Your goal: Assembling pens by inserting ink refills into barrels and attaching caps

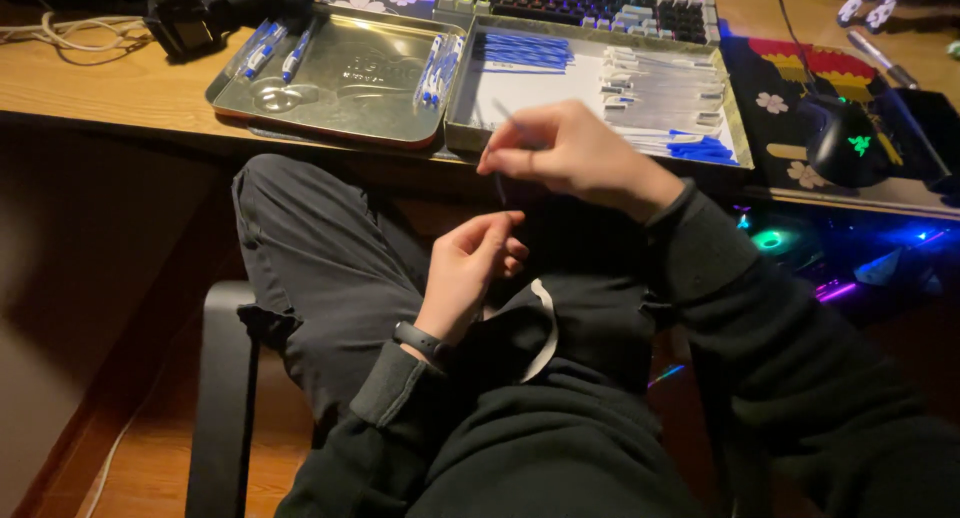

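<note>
The room is dim, and a wooden desk stands before your knees with two metal trays on it. Your right hand is raised just in front of the right tray, its fingers pinched closed on a thin pen refill that hangs downward. Your left hand waits below over your lap, fingers curled, thumb and forefinger close to the lower end of the refill; whether they touch it, I cannot tell. The left tray holds some finished pens. A keyboard lies behind.
</note>
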